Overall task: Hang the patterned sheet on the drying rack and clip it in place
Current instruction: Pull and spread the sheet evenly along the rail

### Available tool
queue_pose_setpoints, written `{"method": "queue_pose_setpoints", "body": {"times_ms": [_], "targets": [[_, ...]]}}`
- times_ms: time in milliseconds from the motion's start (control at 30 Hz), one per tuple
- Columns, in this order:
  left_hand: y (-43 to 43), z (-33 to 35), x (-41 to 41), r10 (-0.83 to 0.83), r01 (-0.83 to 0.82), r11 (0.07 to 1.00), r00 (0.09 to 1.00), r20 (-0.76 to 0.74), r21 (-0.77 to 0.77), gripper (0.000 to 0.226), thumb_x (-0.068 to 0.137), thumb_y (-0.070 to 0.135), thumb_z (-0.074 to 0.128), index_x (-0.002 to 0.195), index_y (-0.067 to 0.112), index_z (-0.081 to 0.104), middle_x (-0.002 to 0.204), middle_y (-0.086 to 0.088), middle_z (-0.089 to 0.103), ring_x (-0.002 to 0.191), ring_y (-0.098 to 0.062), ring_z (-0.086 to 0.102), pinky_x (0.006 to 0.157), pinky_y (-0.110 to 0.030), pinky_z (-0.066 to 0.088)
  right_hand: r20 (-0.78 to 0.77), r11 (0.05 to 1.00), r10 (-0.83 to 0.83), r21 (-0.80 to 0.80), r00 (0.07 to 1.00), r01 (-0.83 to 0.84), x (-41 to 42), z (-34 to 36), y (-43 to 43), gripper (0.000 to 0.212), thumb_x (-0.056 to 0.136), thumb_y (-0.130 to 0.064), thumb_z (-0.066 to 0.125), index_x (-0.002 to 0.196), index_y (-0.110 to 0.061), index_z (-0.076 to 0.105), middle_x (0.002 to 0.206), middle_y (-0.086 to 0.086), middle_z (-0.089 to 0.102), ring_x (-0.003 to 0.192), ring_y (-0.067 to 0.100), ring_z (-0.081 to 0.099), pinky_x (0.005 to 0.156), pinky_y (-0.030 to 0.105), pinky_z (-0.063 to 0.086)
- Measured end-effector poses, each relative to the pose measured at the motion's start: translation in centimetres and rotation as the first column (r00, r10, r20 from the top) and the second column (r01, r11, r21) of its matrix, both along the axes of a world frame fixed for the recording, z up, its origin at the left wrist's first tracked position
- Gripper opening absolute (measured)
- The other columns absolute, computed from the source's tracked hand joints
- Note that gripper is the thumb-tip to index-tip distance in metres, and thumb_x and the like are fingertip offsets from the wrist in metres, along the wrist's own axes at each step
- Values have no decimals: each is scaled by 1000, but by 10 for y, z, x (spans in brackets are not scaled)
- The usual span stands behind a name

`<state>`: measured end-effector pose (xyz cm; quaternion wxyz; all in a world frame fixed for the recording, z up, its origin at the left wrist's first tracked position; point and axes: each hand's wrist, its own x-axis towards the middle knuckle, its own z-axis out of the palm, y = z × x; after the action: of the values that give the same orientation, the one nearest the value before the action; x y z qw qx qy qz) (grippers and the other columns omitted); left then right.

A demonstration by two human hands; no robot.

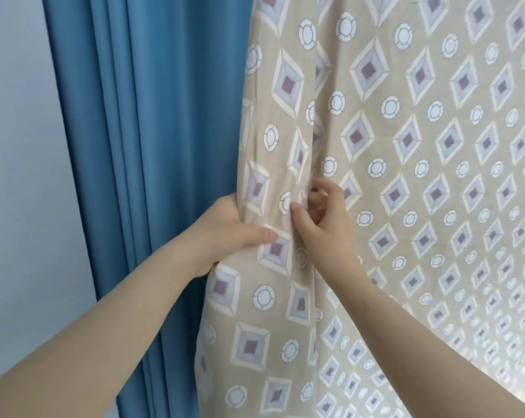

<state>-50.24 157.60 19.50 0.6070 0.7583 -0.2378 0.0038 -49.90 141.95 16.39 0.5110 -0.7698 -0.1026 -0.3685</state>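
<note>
The patterned sheet [421, 182], beige with purple diamonds and white rings, hangs down and fills the right two thirds of the view. My left hand [228, 227] grips its left edge, thumb on the front and fingers wrapped behind the cloth. Just to the right, my right hand [324, 215] pinches a vertical fold of the same sheet between thumb and curled fingers. A bunched fold runs up from between both hands. The drying rack and any clips are out of view.
A blue pleated curtain [134, 176] hangs right behind the sheet's left edge. A pale wall [20, 176] lies at the far left. Light shines through the sheet at the lower right.
</note>
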Motion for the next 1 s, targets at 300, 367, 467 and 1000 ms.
{"method": "queue_pose_setpoints", "body": {"times_ms": [300, 367, 467, 1000], "targets": [[35, 4, 5, -113, 111, 994, 976, -188, -21, 18, 89, 14, 54, 101, 12, 67, 98, 1, 74, 88, -11, 70, 74, -21, 57, -4, 1000, 28, -1, 1000, -28, -5, -8, 3, 22, 92, -21, 55, 72, -29, 53, 65, -11, 58, 66, 4, 55, 61, 9, 41], [37, 0, 9, -48, 25, 992, 981, -188, -123, 17, 92, 13, 51, 99, 11, 67, 92, 1, 75, 82, -11, 71, 69, -21, 57, -3, 998, 53, 25, 999, -53, -6, -7, 4, 20, 92, -21, 55, 72, -27, 55, 66, -7, 60, 70, 14, 60, 69, 22, 48], [37, -11, 10, 4, -44, 977, 982, -189, -208, 16, 92, 13, 54, 98, 12, 68, 89, 0, 75, 78, -11, 71, 67, -23, 58, -38, 994, 100, 40, 994, -99, -7, -9, 6, 18, 90, -19, 57, 73, -25, 58, 70, 1, 62, 72, 23, 61, 73, 35, 51], [52, -82, -15, -148, 119, 981, 968, -201, -151, 48, 41, 43, 91, 83, 28, 76, 95, 1, 75, 88, -14, 71, 68, -20, 55, -220, 993, 111, 60, 969, -100, -10, -81, 14, 24, 89, -13, 54, 73, -29, 58, 69, -12, 61, 70, 12, 59, 76, 32, 50]]}}
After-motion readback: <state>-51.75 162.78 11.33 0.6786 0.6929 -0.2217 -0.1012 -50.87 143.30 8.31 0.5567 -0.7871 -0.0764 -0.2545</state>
